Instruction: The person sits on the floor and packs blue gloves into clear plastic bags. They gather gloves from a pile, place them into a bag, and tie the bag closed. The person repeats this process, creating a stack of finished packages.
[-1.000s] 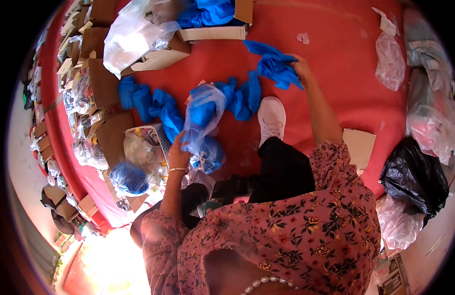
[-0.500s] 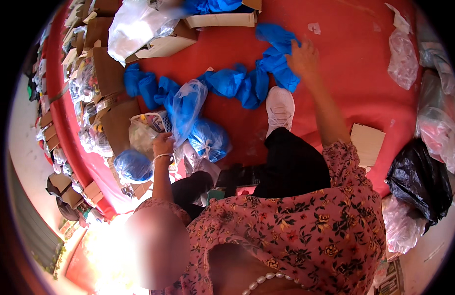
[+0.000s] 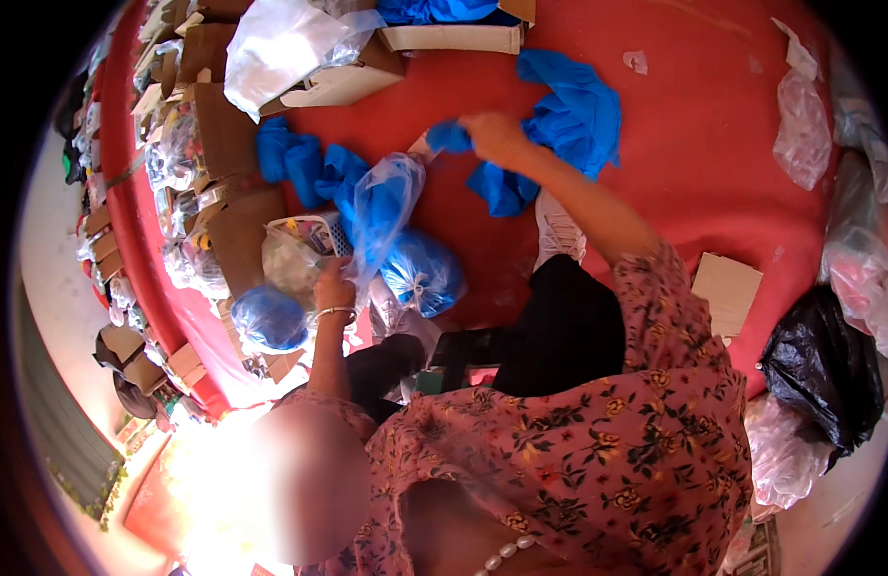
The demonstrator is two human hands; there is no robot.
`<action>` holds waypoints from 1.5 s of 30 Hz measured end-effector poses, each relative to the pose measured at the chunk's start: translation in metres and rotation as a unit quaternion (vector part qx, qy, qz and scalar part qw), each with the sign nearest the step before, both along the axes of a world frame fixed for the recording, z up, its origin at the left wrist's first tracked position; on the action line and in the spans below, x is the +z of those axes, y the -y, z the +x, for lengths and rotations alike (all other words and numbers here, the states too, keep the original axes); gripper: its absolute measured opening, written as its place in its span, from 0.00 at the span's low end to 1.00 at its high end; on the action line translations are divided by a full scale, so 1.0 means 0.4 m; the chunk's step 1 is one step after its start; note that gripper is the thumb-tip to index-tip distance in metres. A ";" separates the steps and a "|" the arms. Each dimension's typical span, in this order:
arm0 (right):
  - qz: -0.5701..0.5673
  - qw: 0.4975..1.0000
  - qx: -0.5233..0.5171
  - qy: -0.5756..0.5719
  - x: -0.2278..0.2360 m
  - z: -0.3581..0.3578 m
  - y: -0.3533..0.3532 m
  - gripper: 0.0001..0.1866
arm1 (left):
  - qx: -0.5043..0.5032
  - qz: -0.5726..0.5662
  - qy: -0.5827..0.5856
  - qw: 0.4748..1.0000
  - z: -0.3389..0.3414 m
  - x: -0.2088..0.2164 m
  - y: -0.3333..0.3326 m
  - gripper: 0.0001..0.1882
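Note:
My left hand (image 3: pixel 334 282) is closed on the edge of a clear plastic bag (image 3: pixel 384 223), which stands upright with blue fabric showing through it. Further out, my right hand (image 3: pixel 496 139) grips a crumpled blue fabric bundle (image 3: pixel 449 136) above the red floor. A larger spread of blue fabric (image 3: pixel 580 108) lies to the right of that hand, with a smaller piece (image 3: pixel 503 190) under the wrist. More blue bundles (image 3: pixel 292 159) lie left of the bag. Beside my left hand are two filled clear bags of blue fabric, one knotted (image 3: pixel 422 275) and one round (image 3: pixel 268 319).
A white basket (image 3: pixel 340 238) stands behind my left hand. Cardboard boxes (image 3: pixel 452 38) holding blue fabric and white plastic are at the top. Packed boxes (image 3: pixel 218 134) line the left. A cardboard piece (image 3: pixel 727 294) and a black bag (image 3: pixel 820 357) lie right. My shoe (image 3: pixel 557 230) is ahead.
My right hand has moved left from the fabric on the right and taken hold of a blue bundle. The right-hand blue fabric is now more spread out. My left hand stays on the bag.

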State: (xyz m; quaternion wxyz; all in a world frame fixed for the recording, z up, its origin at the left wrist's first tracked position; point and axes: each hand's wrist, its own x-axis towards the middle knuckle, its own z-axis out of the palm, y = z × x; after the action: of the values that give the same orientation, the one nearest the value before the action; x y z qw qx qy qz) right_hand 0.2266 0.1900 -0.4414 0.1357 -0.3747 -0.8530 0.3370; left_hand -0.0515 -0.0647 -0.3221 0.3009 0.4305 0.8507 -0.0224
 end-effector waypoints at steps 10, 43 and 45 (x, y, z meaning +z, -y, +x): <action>0.175 0.940 0.151 0.252 0.077 0.165 0.124 0.17 | -0.030 -0.045 -0.052 0.997 0.096 0.022 -0.037 0.31; -0.051 0.902 -0.231 0.362 0.105 0.219 -0.068 0.45 | 0.088 0.043 0.092 0.991 0.113 0.054 -0.214 0.22; -0.025 0.903 -0.236 0.358 0.101 0.213 -0.053 0.43 | 0.142 0.120 -0.045 0.981 -0.006 -0.030 -0.217 0.24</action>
State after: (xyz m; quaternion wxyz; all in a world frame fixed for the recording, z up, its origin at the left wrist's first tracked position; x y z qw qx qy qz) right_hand 0.3116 0.2112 -0.4011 -0.1130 -0.6634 -0.7223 0.1595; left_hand -0.0538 0.0222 -0.3343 0.2081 0.3366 0.9125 0.1036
